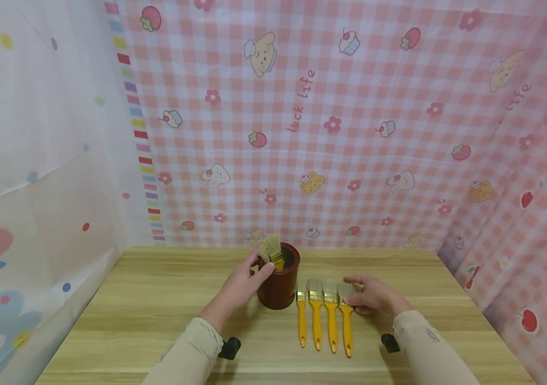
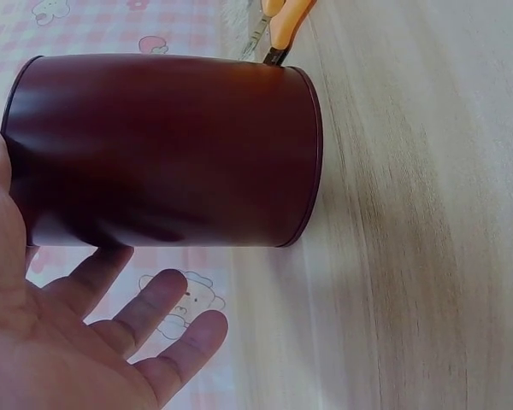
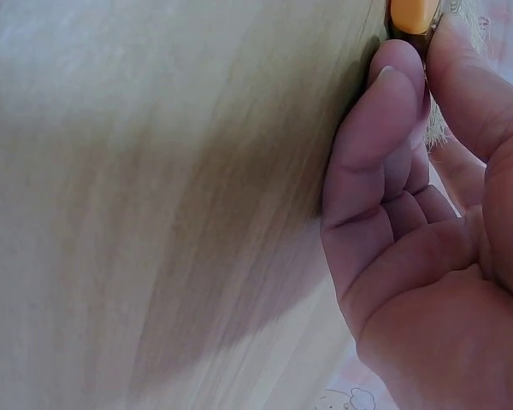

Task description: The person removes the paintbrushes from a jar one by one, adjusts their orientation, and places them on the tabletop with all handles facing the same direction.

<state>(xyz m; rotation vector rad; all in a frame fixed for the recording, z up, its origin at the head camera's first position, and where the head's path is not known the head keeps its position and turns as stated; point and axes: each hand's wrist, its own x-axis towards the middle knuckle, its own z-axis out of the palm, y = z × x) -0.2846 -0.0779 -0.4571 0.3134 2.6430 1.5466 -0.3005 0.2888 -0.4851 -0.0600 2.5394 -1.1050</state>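
Note:
A dark red-brown pot [image 1: 277, 291] stands upright at the back middle of the table, with paintbrush bristles [image 1: 271, 247] poking up out of its mouth. My left hand [image 1: 243, 282] holds the pot at its upper left. In the left wrist view its thumb lies at the rim while other fingers stretch out beside the wall. Right of the pot, several yellow-handled paintbrushes [image 1: 316, 321] lie in a row, bristles pointing away from me. My right hand [image 1: 375, 295] pinches the rightmost paintbrush [image 1: 347, 329] near its metal band, thumb and fingers on either side in the right wrist view.
The wood-grain table [image 1: 167, 299] runs back to a pink checked curtain [image 1: 374, 155]. A white patterned curtain [image 1: 61, 160] hangs at the left. Black wrist-worn pieces [image 1: 230, 348] show under both forearms.

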